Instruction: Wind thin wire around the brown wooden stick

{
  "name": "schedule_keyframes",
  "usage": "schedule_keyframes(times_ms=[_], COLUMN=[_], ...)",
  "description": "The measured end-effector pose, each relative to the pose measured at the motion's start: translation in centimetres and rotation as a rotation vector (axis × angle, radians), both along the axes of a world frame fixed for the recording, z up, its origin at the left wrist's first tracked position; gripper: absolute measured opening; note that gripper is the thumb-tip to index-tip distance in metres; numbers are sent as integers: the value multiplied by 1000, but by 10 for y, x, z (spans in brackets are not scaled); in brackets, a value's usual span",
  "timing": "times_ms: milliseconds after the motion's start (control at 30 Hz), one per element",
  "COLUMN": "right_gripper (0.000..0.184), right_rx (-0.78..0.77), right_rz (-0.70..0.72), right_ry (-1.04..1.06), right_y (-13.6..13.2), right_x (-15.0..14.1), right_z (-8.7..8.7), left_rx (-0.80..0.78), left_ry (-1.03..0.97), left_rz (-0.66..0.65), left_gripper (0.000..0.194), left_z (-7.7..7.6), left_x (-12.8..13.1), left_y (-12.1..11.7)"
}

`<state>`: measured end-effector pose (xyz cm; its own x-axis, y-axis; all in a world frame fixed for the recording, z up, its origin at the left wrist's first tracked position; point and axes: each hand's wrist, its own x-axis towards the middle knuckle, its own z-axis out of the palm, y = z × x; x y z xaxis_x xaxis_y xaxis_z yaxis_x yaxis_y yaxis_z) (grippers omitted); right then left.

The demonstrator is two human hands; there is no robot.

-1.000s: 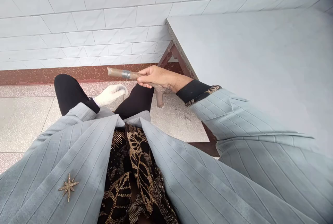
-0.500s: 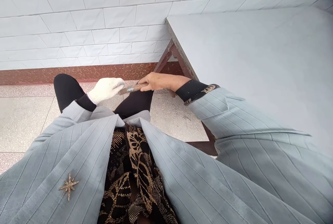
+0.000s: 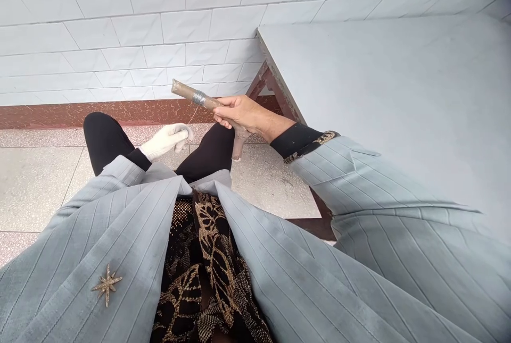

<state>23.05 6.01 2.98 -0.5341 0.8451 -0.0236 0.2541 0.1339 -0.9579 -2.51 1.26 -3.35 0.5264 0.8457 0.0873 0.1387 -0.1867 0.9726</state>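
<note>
My bare right hand (image 3: 238, 113) is closed around a brown wooden stick (image 3: 184, 91). The stick points up and to the left, and a band of grey wire (image 3: 198, 98) is wound around it. Its lower end sticks out below my fist. My left hand (image 3: 167, 140) wears a white glove and sits lower, above my knees, with its fingers curled together. A thin strand of wire (image 3: 193, 115) runs from the wound band down to those gloved fingertips. I am seated in black trousers and a grey striped jacket.
A grey-topped table (image 3: 379, 82) with a brown wooden frame stands at my right, its edge close to my right forearm. A white tiled wall (image 3: 120, 24) with a reddish skirting is ahead. Speckled floor tiles (image 3: 35, 183) lie on the left.
Half a second ago both hands met low over my knees at the stick. Now my right hand has lifted the stick up and tilted it, and the gloved hand has drawn back left.
</note>
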Motion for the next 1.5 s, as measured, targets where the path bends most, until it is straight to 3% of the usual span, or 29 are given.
schedule_keyframes(times_ms=[200,433,600,767,867,933,1033,1133,1200,1367,1500], right_gripper=[14,17,18,26,24,21,16,20,22,24,27], right_rx=[-2,90,59,3,-114,-176,-184,-174,-179,-174,-96], right_rz=[-216,-170,22,360,568,629,526,285,138,-92,-128], right_ry=[-181,-466,-632,-748,-669,-548,-264,30,136,103,-81], right_y=[10,15,19,17,8,2,-5,-4,-1,8,19], right_x=[2,7,10,12,12,12,12,8,6,6,13], right_z=[-4,-5,-8,-14,-7,1,10,10,7,1,-7], left_rx=[-46,102,254,343,343,277,114,-28,-80,-103,-56], left_ry=[110,253,430,533,490,393,160,-6,-37,-25,-11], left_rz=[-47,43,149,195,226,227,121,-12,-23,-10,-27], left_gripper=[33,23,28,28,24,21,24,37,41,45,44], left_z=[7,23,34,47,42,32,16,5,2,-1,-1], left_x=[5,6,4,5,1,-1,-2,0,0,-2,-1], left_y=[-8,-15,-17,-14,-7,-2,1,-2,-4,-5,-5])
